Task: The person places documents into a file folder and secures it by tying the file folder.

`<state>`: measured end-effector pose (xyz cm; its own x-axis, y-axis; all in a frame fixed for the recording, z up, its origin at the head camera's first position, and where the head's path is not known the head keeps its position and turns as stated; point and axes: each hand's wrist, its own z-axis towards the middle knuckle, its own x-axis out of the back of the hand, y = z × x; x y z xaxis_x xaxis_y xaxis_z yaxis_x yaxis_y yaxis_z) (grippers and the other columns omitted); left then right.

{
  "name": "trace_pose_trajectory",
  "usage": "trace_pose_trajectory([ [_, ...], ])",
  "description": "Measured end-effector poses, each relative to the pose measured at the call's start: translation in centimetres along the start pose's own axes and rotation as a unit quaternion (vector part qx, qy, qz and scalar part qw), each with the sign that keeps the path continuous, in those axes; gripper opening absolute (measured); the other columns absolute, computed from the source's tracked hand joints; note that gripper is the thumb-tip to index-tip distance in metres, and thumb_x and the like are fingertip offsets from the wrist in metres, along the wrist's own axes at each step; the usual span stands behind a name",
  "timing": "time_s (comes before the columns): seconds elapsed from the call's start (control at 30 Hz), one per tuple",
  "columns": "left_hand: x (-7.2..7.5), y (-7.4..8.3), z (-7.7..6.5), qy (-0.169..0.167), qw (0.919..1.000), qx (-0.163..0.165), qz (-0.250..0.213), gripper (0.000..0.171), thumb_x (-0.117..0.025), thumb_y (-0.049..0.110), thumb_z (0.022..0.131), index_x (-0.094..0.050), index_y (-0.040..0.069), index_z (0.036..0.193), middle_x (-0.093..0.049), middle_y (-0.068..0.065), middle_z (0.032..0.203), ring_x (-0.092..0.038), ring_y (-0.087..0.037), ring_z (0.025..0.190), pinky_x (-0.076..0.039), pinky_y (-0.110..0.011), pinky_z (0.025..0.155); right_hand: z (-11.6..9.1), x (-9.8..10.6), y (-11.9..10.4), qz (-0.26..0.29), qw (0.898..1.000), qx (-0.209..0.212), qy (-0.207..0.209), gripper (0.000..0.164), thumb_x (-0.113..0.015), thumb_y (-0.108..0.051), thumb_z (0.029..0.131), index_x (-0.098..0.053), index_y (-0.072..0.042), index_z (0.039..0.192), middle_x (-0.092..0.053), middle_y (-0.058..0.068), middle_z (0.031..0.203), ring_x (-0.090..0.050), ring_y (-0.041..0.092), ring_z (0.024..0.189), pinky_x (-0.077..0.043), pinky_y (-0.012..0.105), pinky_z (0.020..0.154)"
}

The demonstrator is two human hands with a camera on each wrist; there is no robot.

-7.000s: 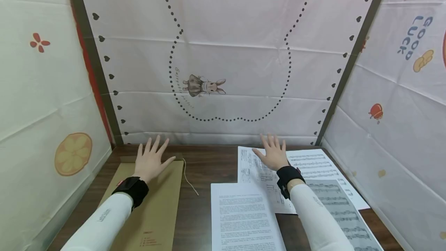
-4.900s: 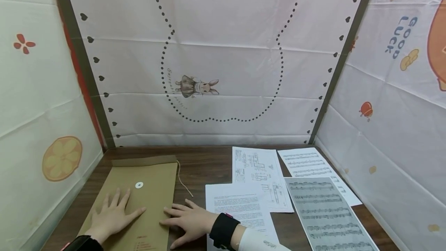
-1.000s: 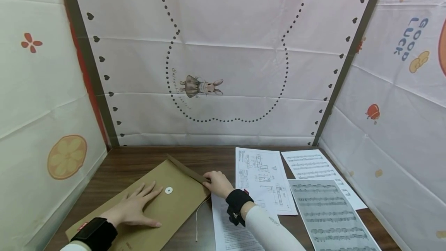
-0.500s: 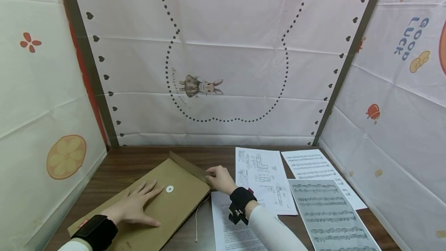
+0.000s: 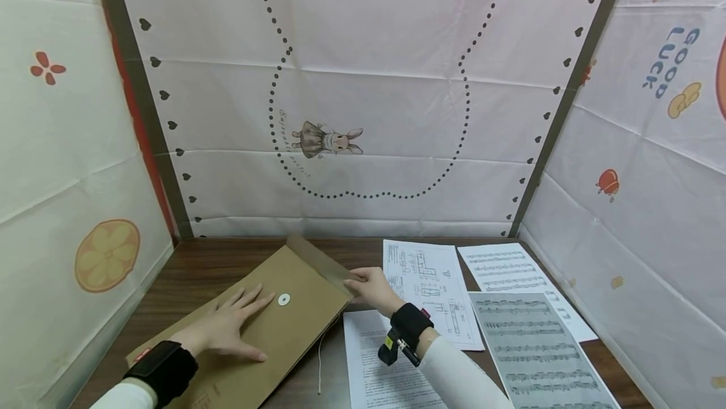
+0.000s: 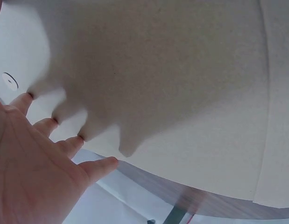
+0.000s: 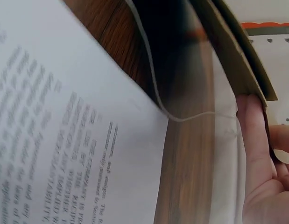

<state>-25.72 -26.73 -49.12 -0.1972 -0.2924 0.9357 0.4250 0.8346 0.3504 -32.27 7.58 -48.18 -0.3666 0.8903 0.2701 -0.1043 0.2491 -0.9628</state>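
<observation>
Left hand (image 5: 224,327): spread over the brown envelope (image 5: 278,349), fingers extended, clasping nothing; we judge it steadies the face. The envelope itself: aslant at the left of the worktop (image 5: 218,264), mouth end raised. String (image 5: 320,365): trailing from the lifted corner. Printed page (image 5: 377,355): overlapping the drawing sheet (image 5: 420,270). Grey music sheet (image 5: 524,339): overlapping the white music sheet (image 5: 501,264) behind. Right hand (image 5: 374,290): pinching the envelope's corner beside the flap (image 5: 321,261), we think to hold that end up. Backdrop cloth (image 5: 386,113): hung behind all.

Differences, against half a second ago: we find the mouth end higher, the right hand shifted up and rightward with it, the flap tilted further back; the sheets lie unchanged.
</observation>
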Motion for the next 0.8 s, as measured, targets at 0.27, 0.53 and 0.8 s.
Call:
trace_pose_trajectory([
  [0.27, 0.1, 1.2, 0.5, -0.014, 0.9999, 0.001, -0.005, 0.115, -0.084, 0.065, 0.071, -0.031, 0.016, 0.161, -0.021, -0.030, 0.167, -0.022, -0.067, 0.146, -0.022, -0.093, 0.097, -1.2, 0.7, -0.4, 0.057, 0.997, -0.050, 0.006, 0.036, -0.061, -0.011, 0.102, -0.063, 0.005, 0.134, -0.074, 0.023, 0.111, -0.068, 0.002, 0.071, -0.060, 0.019, 0.069],
  [0.53, -0.1, 4.1, 1.0, -0.016, 0.9998, 0.012, -0.010, 0.119, -0.081, 0.070, 0.071, -0.030, 0.011, 0.161, -0.021, -0.027, 0.169, -0.022, -0.065, 0.148, -0.022, -0.091, 0.099, -1.6, 1.1, -0.3, 0.075, 0.994, -0.073, 0.039, 0.035, -0.062, -0.010, 0.101, -0.064, 0.007, 0.132, -0.076, 0.017, 0.104, -0.065, 0.001, 0.066, -0.056, 0.015, 0.062],
  [0.8, -0.8, 6.6, 0.9, -0.028, 0.9977, 0.057, -0.025, 0.125, -0.081, 0.073, 0.069, -0.026, 0.010, 0.163, -0.010, -0.031, 0.169, -0.015, -0.066, 0.149, -0.017, -0.094, 0.097, -2.1, 1.4, -0.1, 0.087, 0.992, -0.070, 0.058, 0.034, -0.062, -0.010, 0.101, -0.064, 0.007, 0.131, -0.076, 0.020, 0.104, -0.068, 0.002, 0.067, -0.057, 0.015, 0.062],
])
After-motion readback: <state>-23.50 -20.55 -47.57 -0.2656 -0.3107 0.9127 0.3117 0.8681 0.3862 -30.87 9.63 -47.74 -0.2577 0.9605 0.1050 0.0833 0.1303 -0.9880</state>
